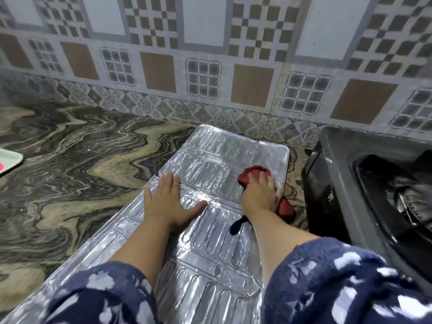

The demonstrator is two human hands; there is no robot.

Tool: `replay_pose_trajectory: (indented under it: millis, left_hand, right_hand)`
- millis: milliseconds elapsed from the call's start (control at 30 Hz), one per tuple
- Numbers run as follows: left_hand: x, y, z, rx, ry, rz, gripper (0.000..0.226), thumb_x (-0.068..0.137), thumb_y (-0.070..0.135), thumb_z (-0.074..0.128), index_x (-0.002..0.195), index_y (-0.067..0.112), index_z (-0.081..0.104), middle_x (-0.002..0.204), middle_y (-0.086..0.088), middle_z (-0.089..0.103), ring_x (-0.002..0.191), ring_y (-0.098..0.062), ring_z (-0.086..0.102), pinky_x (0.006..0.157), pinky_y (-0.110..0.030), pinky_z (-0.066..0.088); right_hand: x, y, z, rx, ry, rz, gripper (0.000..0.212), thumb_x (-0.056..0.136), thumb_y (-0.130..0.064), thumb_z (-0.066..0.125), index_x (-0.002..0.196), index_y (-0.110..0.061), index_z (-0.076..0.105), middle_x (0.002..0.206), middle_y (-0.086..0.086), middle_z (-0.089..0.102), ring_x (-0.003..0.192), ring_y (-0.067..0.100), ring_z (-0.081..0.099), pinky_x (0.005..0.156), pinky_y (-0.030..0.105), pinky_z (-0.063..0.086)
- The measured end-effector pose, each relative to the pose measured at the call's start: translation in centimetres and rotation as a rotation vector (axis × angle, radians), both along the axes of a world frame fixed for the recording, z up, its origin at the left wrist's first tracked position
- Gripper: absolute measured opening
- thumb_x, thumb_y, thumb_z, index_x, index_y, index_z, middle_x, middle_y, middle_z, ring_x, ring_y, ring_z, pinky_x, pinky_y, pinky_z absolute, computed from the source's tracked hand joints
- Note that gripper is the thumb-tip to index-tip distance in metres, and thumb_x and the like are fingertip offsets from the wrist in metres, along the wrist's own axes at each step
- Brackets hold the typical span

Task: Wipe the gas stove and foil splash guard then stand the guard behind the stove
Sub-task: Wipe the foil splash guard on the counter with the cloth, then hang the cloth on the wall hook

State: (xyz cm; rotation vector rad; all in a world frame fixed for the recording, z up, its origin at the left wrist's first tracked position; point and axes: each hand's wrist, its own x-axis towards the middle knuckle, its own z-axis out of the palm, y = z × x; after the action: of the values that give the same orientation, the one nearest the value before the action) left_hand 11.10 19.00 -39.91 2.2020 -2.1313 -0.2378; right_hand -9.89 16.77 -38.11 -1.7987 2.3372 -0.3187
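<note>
The silver foil splash guard [210, 160] lies flat and unfolded on the marble counter, running from the wall toward me. My left hand [167, 202] presses flat on its middle panel, fingers spread. My right hand [261, 195] presses a red cloth [251, 175] onto the guard's right edge, fingers curled over it; part of the cloth hangs out under my palm. The dark gas stove [374, 183] stands at the right, its burner partly visible.
The swirled marble counter [81, 164] stretches left of the guard. A pale tray corner [10, 160] shows at the left edge. The tiled wall [210, 78] rises behind. My blue patterned sleeves fill the bottom.
</note>
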Motion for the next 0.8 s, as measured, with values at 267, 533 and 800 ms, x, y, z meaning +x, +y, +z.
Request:
replay_pose_trajectory:
  millis: [267, 533, 800]
  left_hand:
    - [-0.1, 0.6, 2.0, 0.032, 0.189, -0.009, 0.119, 0.067, 0.090, 0.035, 0.154, 0.015, 0.005, 0.163, 0.002, 0.000, 0.150, -0.016, -0.001, 0.117, -0.056, -0.006]
    - [-1.4, 5.4, 8.3, -0.067, 0.745, -0.130, 0.059, 0.092, 0.033, 0.060, 0.146, 0.019, 0.040, 0.143, -0.007, 0.051, 0.133, -0.018, 0.046, 0.107, -0.027, 0.033]
    - [-2.5, 11.4, 12.6, -0.178, 1.128, -0.112, 0.033, 0.088, 0.008, 0.064, 0.119, 0.017, 0.057, 0.089, -0.005, 0.064, 0.070, -0.015, 0.066, 0.060, -0.019, 0.053]
  right_hand:
    - [3.3, 5.1, 2.8, 0.015, -0.292, 0.121, 0.044, 0.094, -0.007, 0.038, 0.127, -0.028, 0.057, 0.129, 0.008, 0.058, 0.120, 0.033, 0.047, 0.100, 0.037, 0.040]
    - [4.7, 8.7, 8.3, -0.004, -1.025, 0.196, 0.029, 0.097, -0.001, 0.039, 0.113, -0.006, 0.062, 0.088, 0.010, 0.064, 0.067, 0.014, 0.063, 0.063, 0.022, 0.049]
    - [3.8, 13.4, 13.9, 0.052, -1.458, 0.207, 0.032, 0.100, -0.004, 0.035, 0.122, -0.014, 0.057, 0.088, 0.016, 0.064, 0.055, 0.020, 0.061, 0.044, 0.025, 0.055]
